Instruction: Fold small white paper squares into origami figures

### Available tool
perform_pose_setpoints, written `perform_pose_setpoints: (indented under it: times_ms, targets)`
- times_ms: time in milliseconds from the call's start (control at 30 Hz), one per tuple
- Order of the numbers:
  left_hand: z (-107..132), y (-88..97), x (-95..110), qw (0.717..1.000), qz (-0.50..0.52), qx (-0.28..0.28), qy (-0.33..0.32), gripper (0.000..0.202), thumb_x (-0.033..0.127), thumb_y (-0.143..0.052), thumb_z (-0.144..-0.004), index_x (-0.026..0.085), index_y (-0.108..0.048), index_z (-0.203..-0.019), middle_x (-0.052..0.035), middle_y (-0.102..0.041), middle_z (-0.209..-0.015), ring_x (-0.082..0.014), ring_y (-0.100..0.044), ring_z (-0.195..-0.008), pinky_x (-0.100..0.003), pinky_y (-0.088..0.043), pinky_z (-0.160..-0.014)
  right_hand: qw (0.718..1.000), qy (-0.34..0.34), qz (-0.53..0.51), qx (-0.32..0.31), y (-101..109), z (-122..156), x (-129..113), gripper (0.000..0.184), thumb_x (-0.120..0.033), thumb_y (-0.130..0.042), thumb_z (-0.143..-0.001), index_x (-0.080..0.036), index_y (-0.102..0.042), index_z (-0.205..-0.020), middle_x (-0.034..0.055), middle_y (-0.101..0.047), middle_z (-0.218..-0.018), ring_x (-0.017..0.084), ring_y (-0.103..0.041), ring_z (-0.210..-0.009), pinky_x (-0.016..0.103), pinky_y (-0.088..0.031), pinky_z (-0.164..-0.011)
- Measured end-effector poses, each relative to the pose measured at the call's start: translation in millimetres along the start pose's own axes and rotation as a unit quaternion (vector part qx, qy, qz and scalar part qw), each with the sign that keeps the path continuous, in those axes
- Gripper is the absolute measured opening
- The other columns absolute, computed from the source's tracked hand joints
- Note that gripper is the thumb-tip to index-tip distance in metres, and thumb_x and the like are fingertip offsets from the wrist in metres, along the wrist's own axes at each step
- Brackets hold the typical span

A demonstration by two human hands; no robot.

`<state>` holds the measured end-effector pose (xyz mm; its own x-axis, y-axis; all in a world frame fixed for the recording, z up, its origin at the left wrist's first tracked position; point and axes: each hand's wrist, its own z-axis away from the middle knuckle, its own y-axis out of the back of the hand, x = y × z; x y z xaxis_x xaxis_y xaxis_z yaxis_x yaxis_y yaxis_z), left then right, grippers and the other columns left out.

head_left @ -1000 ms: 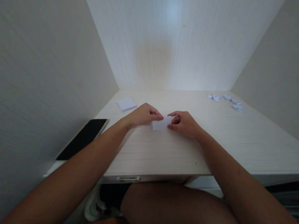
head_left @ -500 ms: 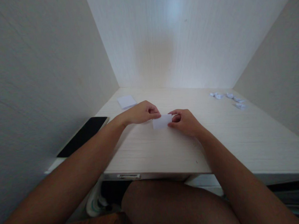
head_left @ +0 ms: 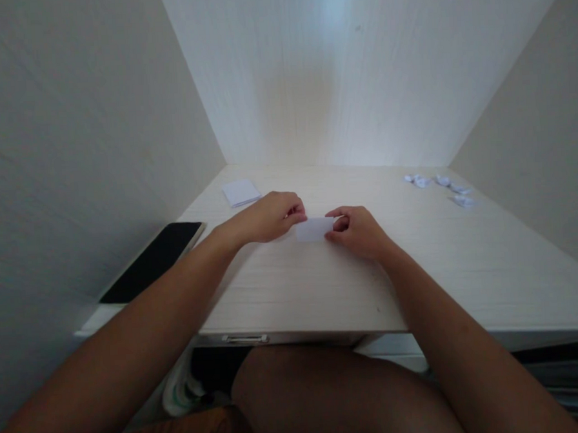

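A small white rectangular piece of paper is held just above the desk, between my two hands. My left hand pinches its upper left corner with thumb and fingers. On the other side, my right hand grips the right edge, thumb low and index finger at the top corner. A stack of white paper squares lies beyond my left wrist. Several crumpled or folded white paper pieces rest at the far right of the desk.
The pale wood-grain desk is closed in by panels at the back and both sides. A flat black pad lies along the left side under my forearm. A drawer handle sits on the front edge above my legs.
The paper's left part looks flatter and lower in outline, and my left fingers have shifted slightly left along it. My right hand keeps its grip. The whole view has tilted slightly.
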<state>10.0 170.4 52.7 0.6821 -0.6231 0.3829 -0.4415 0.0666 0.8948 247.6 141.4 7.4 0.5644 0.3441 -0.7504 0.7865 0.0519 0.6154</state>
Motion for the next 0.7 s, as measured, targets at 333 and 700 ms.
perform_pose_setpoints:
  times_ms: [333, 700]
  targets:
    - [-3.0, -1.6, 0.0, 1.000, -0.001, 0.024, 0.001, 0.025, 0.035, -0.058, -0.091, 0.016, -0.075, -0.087, -0.0062, -0.076, -0.083, -0.0189, -0.065, -0.074, -0.027, -0.042, -0.065, 0.999, -0.009, -0.029, 0.013, -0.7, 1.5, 3.3, 0.041, -0.014, -0.076, -0.074, -0.013, -0.072, -0.114, 0.0003, -0.071, -0.071, 0.014, -0.063, -0.064, 0.025, -0.048, -0.061]
    - [-1.1, -5.1, 9.9, 0.997, -0.041, 0.062, -0.024, 0.018, 0.025, -0.058, -0.090, 0.016, -0.073, -0.085, -0.0058, -0.075, -0.083, -0.0183, -0.065, -0.072, -0.028, -0.044, -0.065, 0.999, 0.029, 0.001, 0.030, -2.5, -1.3, 6.3, 0.031, -0.013, -0.073, -0.075, -0.017, -0.073, -0.106, 0.0005, -0.071, -0.076, 0.015, -0.065, -0.067, 0.028, -0.049, -0.065]
